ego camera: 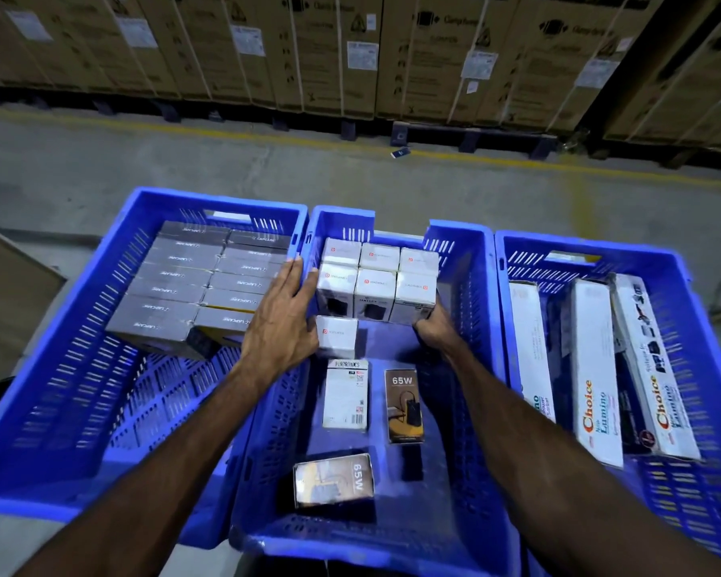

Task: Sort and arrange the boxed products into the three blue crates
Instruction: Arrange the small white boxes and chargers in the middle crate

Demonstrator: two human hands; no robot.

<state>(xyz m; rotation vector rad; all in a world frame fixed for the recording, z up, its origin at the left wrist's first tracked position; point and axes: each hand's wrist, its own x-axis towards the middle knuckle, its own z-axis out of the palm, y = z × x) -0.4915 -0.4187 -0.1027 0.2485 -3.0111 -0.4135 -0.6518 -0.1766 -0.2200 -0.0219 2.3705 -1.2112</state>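
Three blue crates stand side by side. The left crate point(59, 326) holds rows of grey boxes point(175, 285). In the middle crate point(469, 281), a block of small white boxes point(375, 281) is stacked at the far end. My left hand point(284, 318) presses flat against the block's left side, thumb by a single white box point(336, 337). My right hand point(433, 329) curls around the lower right corner box point(415, 299). A white Portronics box point(345, 395) and two 65W boxes point(403, 406) point(334, 478) lie loose nearer me. The right crate point(691, 326) holds long white Choice boxes point(596, 368).
Tall strapped cardboard cartons point(350, 56) on pallets line the back, behind a yellow floor line point(267, 137). A small object point(400, 152) lies on the concrete floor. A flat cardboard piece point(9, 285) sits at the left edge.
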